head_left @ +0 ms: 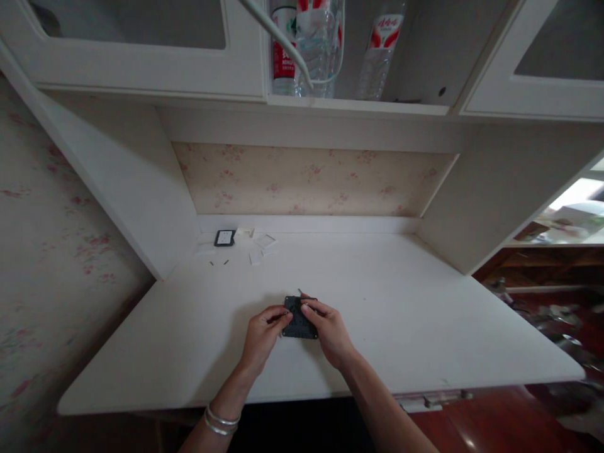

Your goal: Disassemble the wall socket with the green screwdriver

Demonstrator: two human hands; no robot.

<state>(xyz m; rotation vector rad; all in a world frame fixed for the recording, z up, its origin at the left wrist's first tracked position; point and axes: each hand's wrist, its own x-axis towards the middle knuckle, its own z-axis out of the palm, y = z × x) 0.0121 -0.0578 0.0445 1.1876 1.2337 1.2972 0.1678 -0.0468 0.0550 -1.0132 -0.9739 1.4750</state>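
Observation:
A black, roughly square plastic part [298, 328] with raised detail and corner holes is held up over the white desk. My right hand [331, 328] grips it at its right side, the thumb lying across its face and the fingers behind. A thin pale bit sticks out above the right fingertips. My left hand [262, 332] is closed in a pinch at the part's left edge. Something tiny may be between its thumb and finger, but I cannot make it out. Two silver bangles [221, 420] circle the left wrist.
On the white desk [401, 302], toward the back left, lie a wall socket panel with a black edge [225, 238], a white square frame [265, 241], small white strips [255, 258] and two dark screw-like pieces [226, 262]. Overhead, a shelf holds plastic bottles [381, 50] and a hanging cable [283, 41].

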